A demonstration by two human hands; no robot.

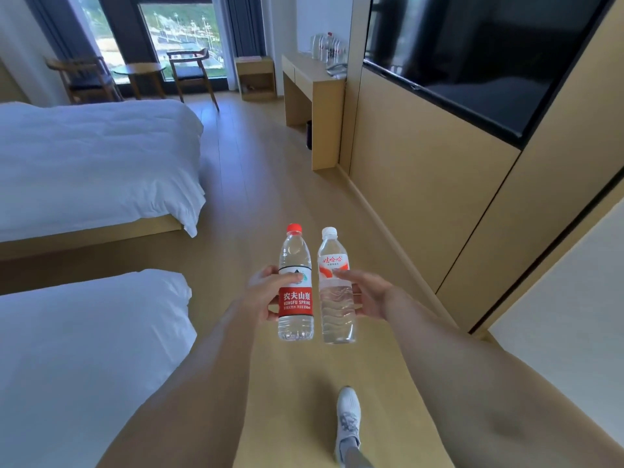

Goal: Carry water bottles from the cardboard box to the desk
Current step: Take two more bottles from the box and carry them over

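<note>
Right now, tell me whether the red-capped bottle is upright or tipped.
Upright. The red-capped bottle stands vertical in the left hand, cap on top, beside the white-capped bottle.

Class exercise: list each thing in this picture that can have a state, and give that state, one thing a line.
Red-capped bottle: capped, upright, gripped by left hand.
White-capped bottle: capped, upright, gripped by right hand.
Bottles on desk: standing upright.
Television: screen dark.
Beds: made.

We recorded a pale wood floor (pixel 270 184), two white-sheeted beds (pixel 94 163) at left, tan wall panels (pixel 422 184) bearing a black television (pixel 472 55) at right, and armchairs (pixel 189 72) flanking a round table (pixel 140 70) before a daylit window (pixel 182 32).
</note>
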